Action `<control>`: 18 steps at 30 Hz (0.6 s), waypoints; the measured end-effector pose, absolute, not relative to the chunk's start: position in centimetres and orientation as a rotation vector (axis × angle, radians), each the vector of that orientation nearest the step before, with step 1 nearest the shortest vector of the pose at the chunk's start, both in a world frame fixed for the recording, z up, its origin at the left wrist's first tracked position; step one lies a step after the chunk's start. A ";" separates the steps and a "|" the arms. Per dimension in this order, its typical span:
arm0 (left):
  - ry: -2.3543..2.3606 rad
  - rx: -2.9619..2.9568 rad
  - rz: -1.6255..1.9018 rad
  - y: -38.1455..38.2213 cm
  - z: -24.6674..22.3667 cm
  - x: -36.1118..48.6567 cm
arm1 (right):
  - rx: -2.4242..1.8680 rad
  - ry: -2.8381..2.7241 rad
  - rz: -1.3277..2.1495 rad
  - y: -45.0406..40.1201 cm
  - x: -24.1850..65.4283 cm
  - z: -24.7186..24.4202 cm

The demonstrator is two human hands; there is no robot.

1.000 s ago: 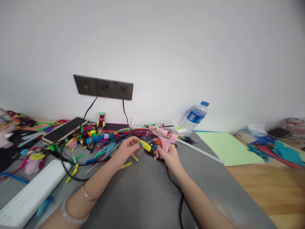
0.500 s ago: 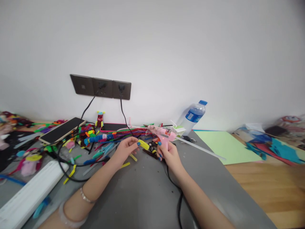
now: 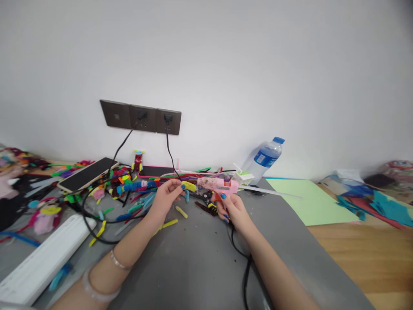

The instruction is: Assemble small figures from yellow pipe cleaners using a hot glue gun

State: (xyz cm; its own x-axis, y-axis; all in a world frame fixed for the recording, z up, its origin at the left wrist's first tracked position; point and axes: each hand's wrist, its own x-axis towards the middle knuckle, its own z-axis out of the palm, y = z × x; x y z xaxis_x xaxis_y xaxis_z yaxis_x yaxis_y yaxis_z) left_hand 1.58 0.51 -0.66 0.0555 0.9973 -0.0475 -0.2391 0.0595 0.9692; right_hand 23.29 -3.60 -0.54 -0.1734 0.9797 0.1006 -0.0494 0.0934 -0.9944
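Observation:
My left hand [image 3: 168,196] pinches a short piece of yellow pipe cleaner [image 3: 189,186] between thumb and finger, above the grey table. Wrapped round the handle of a pink hot glue gun [image 3: 222,185] is my right hand [image 3: 232,209]. The gun lies level, its nozzle end towards the yellow piece; I cannot tell whether they touch. A long clear glue stick [image 3: 271,191] sticks out of its back, and a black cord hangs below the hand. Under the gun lies a dark tool with black handles [image 3: 206,199], partly hidden. Loose yellow pieces [image 3: 181,212] lie near my left wrist.
Several coloured pipe cleaners [image 3: 138,204] and small figures [image 3: 47,215] crowd the left side, with a phone [image 3: 88,174] and a white box-like strip [image 3: 48,258]. A water bottle [image 3: 267,157] leans on the wall. Black cords run from the sockets [image 3: 142,117]. Green paper [image 3: 309,200] lies right.
The glue gun has turned from angled to level, its nozzle now facing the yellow pipe cleaner. My left hand has shifted slightly left and up with the yellow piece. The view has shifted slightly.

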 end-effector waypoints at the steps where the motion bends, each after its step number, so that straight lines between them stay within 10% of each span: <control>1: 1.023 1.032 1.238 0.5 -0.7 1.6 | -1.026 -1.358 1.286 -3.6 23.3 -0.6; 18: 1.059 1.175 1.239 0.5 -0.7 1.5 | -1.124 -1.481 1.231 -3.7 23.4 -0.5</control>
State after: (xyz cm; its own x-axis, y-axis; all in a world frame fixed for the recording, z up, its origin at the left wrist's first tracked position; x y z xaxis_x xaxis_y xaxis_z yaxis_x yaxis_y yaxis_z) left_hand 1.49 0.51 -0.71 0.0620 0.9974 0.0364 -0.1191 -0.0289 0.9925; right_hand 23.40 -3.72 -0.46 -0.2025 0.9763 0.0767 0.1030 0.0991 -0.9897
